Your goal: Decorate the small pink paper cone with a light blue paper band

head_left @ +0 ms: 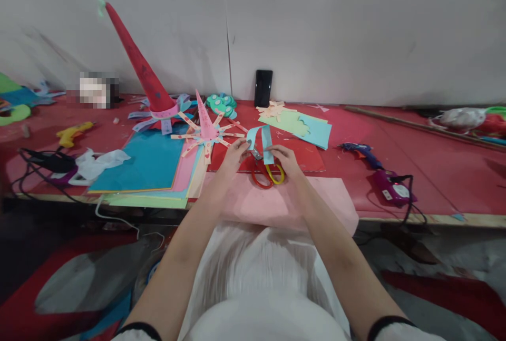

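Note:
A light blue paper strip [267, 146] is bent into an arch above the red table. My left hand [237, 152] pinches its left end, and the fingers of my right hand [285, 158] are closed on its lower right end. Scissors with one red and one yellow handle [263, 178] lie just below the strip, between my hands, their blades partly hidden. Under them are a red sheet [308, 159] and, nearer me, a pink sheet [253, 204].
Left stand a tall red cone [144, 72] and a small pink cone [205, 119] near stacked coloured sheets [138, 162]. A yellow glue gun [74, 134] lies far left, a blue one [363, 154] right beside a purple power box [391, 188]. A phone [263, 88] leans on the partition.

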Available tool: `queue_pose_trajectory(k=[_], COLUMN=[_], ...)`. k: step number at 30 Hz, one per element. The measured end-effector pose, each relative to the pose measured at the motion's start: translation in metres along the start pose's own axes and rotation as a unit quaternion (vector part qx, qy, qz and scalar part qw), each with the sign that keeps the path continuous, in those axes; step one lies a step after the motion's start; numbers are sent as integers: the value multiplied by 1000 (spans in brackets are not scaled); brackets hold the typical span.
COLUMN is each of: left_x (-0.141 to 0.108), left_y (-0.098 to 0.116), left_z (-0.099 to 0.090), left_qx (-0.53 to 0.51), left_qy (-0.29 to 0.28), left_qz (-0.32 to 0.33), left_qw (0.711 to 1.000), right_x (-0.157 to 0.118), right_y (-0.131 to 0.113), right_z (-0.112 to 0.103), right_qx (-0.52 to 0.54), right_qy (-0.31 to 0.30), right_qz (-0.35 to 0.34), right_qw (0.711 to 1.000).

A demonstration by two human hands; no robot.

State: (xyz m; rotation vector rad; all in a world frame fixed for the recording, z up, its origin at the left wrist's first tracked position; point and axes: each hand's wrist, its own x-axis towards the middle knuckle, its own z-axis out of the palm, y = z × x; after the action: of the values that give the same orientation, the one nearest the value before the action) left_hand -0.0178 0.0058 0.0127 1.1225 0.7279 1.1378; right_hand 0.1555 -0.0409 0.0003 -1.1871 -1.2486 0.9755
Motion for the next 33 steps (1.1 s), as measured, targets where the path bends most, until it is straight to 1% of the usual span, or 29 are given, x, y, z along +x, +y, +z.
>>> queue_pose_trajectory(k=[3,6,8,10,13,16,19,21,23,28,33], left_x=[-2,1,4,6,7,5,6,9,12,15,15], left_y=[0,-3,-6,-7,-6,-4,-6,-10,-15,-23,-25], left_z=[-2,-3,-4,-4,-3,-2,0,1,1,0,-2], left_qx=[-13,6,25,39,38,37,93,148,181,207,220], left_qy=[3,-18,-27,-23,-12,-17,-14,-4,3,7,3], left_qz=[-1,3,18,28,25,27,42,51,50,38,35], left_qw=[1000,1000,999,999,999,999,995,988,982,978,975], right_x=[-2,-2,-2,-2,0,0,-1,-2,-3,-6,-8], right_y=[1,1,-1,-1,-1,0,0,0,-1,-1,-1], right_z=[-2,0,2,4,5,5,6,8,10,14,14], right_qx=[24,38,36,28,-7,-30,-51,-71,-97,-159,-201], right_qy=[-17,-34,-34,-29,-17,-13,-9,-5,-3,-4,-15], right_qz=[12,13,12,20,16,7,6,2,-6,-46,-77], right_qw=[999,999,999,999,1000,999,999,997,995,986,976])
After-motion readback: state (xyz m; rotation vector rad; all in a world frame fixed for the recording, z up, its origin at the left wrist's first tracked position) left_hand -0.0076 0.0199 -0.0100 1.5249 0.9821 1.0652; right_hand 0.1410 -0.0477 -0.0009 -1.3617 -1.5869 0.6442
